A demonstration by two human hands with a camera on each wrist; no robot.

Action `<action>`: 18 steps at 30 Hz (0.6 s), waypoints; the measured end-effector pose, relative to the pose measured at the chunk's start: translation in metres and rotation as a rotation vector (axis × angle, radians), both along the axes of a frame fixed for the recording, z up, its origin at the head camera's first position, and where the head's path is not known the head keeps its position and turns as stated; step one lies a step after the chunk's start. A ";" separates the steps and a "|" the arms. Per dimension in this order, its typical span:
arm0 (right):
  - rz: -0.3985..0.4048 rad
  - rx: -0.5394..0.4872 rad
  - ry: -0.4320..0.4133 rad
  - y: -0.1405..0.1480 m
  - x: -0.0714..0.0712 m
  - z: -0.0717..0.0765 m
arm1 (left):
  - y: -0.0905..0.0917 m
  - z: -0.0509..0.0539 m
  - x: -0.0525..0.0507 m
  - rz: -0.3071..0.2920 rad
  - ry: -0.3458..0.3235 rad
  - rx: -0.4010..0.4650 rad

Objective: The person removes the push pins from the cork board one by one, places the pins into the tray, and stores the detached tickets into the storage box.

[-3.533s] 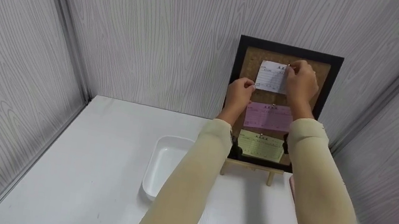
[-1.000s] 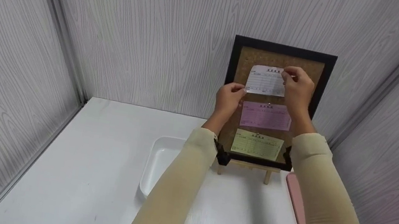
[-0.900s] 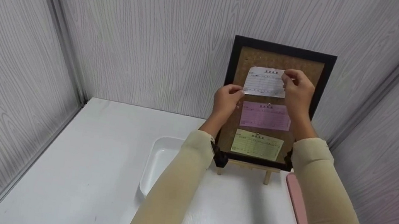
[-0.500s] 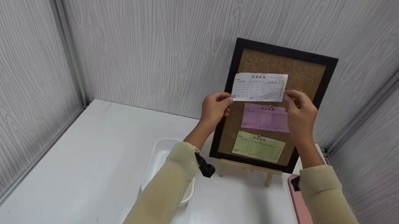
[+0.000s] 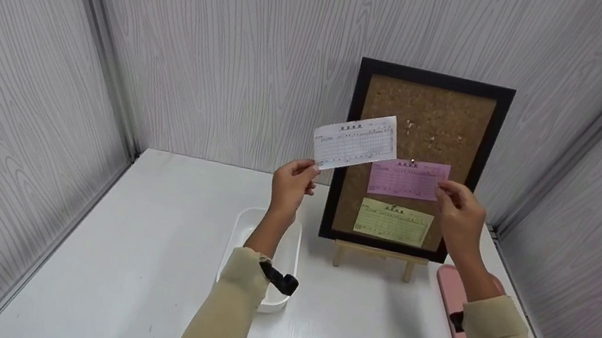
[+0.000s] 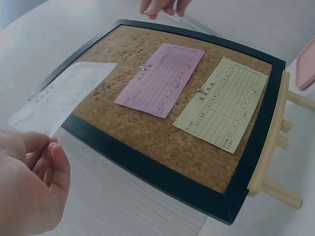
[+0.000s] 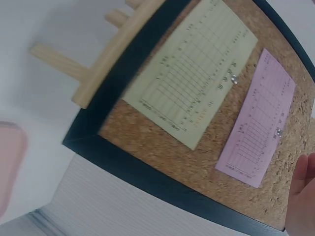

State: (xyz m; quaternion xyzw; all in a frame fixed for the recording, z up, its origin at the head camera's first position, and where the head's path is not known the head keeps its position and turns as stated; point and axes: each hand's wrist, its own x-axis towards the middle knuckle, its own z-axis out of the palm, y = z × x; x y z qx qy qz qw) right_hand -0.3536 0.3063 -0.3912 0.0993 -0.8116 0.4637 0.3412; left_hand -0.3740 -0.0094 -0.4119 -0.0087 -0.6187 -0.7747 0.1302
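Note:
My left hand [image 5: 291, 188] pinches the lower left corner of a white printed slip [image 5: 356, 141], held tilted in front of the corkboard's left edge. The left wrist view shows the same white slip [image 6: 64, 93] above the thumb and fingers. My right hand [image 5: 462, 215] is at the right edge of the pink slip [image 5: 408, 181]. Seen from the left wrist, the right hand [image 6: 165, 6] has a small shiny pin [image 6: 146, 13] at its fingertips. Pink and green [image 5: 392, 223] slips each hang from a pin on the corkboard [image 5: 456, 114].
The black-framed board stands on a small wooden easel [image 5: 380, 252] against the back wall. A white tray [image 5: 282, 302] lies partly under the left forearm. At the right, the right forearm partly covers a pink tray [image 5: 452, 290]. Walls rise behind and at both sides.
The white slip has come away from the upper corkboard and moved left and down with my left hand. My right hand has let go of the slip and moved lower and slightly right.

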 end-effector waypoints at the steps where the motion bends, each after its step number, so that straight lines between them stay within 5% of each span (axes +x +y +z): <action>1: 0.004 0.003 -0.007 0.002 0.003 -0.004 | -0.003 -0.003 0.003 0.006 -0.006 -0.001; 18: -0.045 0.047 -0.122 0.036 0.052 -0.059 | -0.053 -0.060 0.068 0.072 -0.122 -0.058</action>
